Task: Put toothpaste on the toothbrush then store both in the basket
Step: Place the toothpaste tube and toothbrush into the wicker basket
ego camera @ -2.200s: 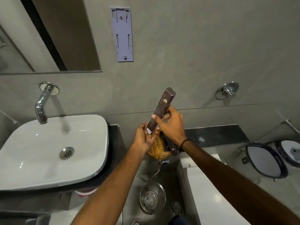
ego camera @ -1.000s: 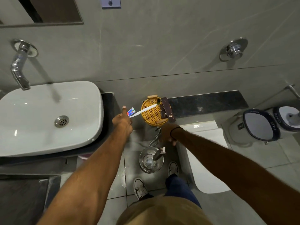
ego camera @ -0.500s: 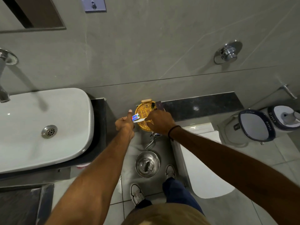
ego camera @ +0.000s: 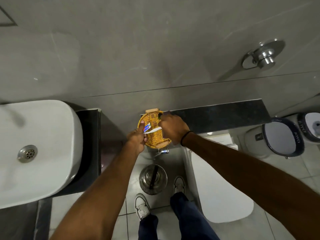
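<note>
A round wicker basket (ego camera: 153,139) sits at the left end of a dark ledge against the wall. My left hand (ego camera: 137,138) is at its left rim, pinching a small white, blue and red toothpaste tube (ego camera: 147,127). A white toothbrush (ego camera: 153,131) runs from that hand across the basket to my right hand (ego camera: 173,128). The right hand covers the basket's right half, its thumb and curled fingers closed on the brush's far end. A corner of a brown box (ego camera: 166,112) shows behind its knuckles; the rest is hidden.
A white basin (ego camera: 34,149) on a dark counter fills the left. Below the basket are a chrome valve (ego camera: 163,151), a steel bin (ego camera: 153,179), my shoes and a white toilet lid (ego camera: 220,191). Two dark-rimmed white bins (ego camera: 280,135) stand at the right, and a chrome flush knob (ego camera: 265,56) is on the wall.
The brown box went from both hands down onto the basket. My left hand kept the toothpaste and toothbrush. My right hand dropped, then rose over the basket to the brush. The camera tilted down.
</note>
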Demonstrator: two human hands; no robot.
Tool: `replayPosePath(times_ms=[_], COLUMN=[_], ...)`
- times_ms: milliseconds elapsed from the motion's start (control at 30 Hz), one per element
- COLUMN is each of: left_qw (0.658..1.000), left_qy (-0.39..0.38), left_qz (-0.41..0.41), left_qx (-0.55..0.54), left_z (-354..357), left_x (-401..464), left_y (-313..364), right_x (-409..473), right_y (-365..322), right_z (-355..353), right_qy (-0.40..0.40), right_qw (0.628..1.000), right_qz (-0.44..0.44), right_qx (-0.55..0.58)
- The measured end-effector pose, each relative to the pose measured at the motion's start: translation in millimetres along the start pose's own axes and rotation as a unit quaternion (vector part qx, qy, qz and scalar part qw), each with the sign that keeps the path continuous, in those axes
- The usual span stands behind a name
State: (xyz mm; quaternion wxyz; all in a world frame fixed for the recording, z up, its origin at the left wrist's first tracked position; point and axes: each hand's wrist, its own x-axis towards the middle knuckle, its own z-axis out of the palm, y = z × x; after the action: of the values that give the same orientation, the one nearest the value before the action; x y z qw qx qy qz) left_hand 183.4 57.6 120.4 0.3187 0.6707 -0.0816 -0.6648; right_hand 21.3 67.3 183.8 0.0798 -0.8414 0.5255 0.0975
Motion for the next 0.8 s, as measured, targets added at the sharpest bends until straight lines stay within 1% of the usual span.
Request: replayPosePath(times_ms=[67,167,267,333,367,433,500,567,600,633,700,767,800], left_qw=[0.999,0.996,0.995,0.991,0.989,0.988,0.984,0.962,0.949,0.937,0.909,0.875,0.856], left_qy=[-0.013,0.012,0.05,0.096,0.119,0.148,0.165,0.184,0.184,0.174,0.157,0.16,0.16], left_qz=[-0.027,-0.044,-0.027,-0.02,-0.012,0.014,0.059,0.127,0.158,0.187,0.234,0.248,0.247], left_qx=[-0.037,-0.081,-0.082,-0.094,-0.082,-0.038,0.042,0.158,0.203,0.237,0.307,0.383,0.425], left_z=[3,2,0,0,0,0,5,12,15,18,21,20,18], left_x=[16,45,74,93,100,113,118,116,114,111,108,108,110], left_y=[1,1,-3,-10,-14,-22,-29,-33,-33,-32,-30,-28,-27], right_x=[9,20,33,44,49,62,76,89,93,95,94,92,93], right_y=[10,20,26,30,31,31,32,34,34,32,24,17,14], right_z=[9,34,62,82,90,105,118,127,132,136,142,144,145], right_qy=[-0.018,-0.069,-0.117,-0.131,-0.137,-0.141,-0.132,-0.152,-0.162,-0.159,-0.117,-0.075,-0.073], right_qw=[0.999,0.99,0.96,0.937,0.924,0.894,0.858,0.829,0.822,0.82,0.83,0.837,0.84], right_qz=[0.018,0.079,0.156,0.186,0.197,0.224,0.262,0.289,0.298,0.305,0.311,0.319,0.319], right_qx=[0.038,0.098,0.2,0.266,0.298,0.362,0.422,0.454,0.458,0.458,0.448,0.438,0.433])
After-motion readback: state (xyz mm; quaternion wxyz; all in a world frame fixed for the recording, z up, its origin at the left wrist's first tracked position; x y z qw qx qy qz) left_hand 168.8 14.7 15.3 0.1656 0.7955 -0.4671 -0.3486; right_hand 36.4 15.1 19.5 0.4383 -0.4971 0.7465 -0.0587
